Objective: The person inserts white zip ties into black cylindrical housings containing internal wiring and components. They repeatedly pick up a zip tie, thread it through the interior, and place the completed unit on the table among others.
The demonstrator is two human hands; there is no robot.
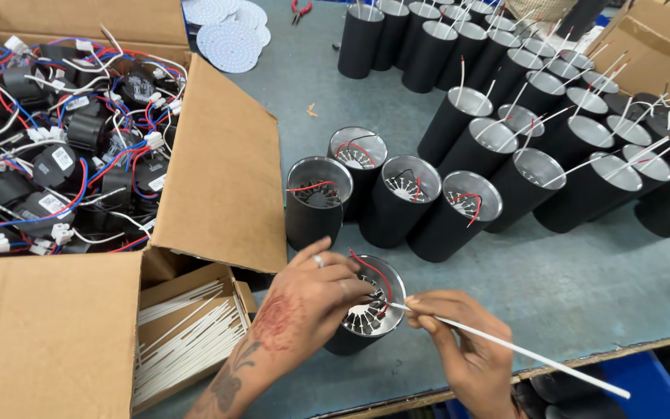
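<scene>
Black cylindrical housing (366, 310) stood upright near front edge of grey-blue table (583, 287), open top showing finned insert and red wire (374, 271). Left hand (304, 306) gripped housing rim, fingers curled over top. Right hand (467, 349) pinched white sleeve tube (521, 353), tip at housing mouth. Four similar open housings (393, 194) stood just behind; sleeved housings (575, 116) filled far right corner. Small carton of white tubes (188, 334) sat left; large carton of wired drivers (63, 155) beyond it.
</scene>
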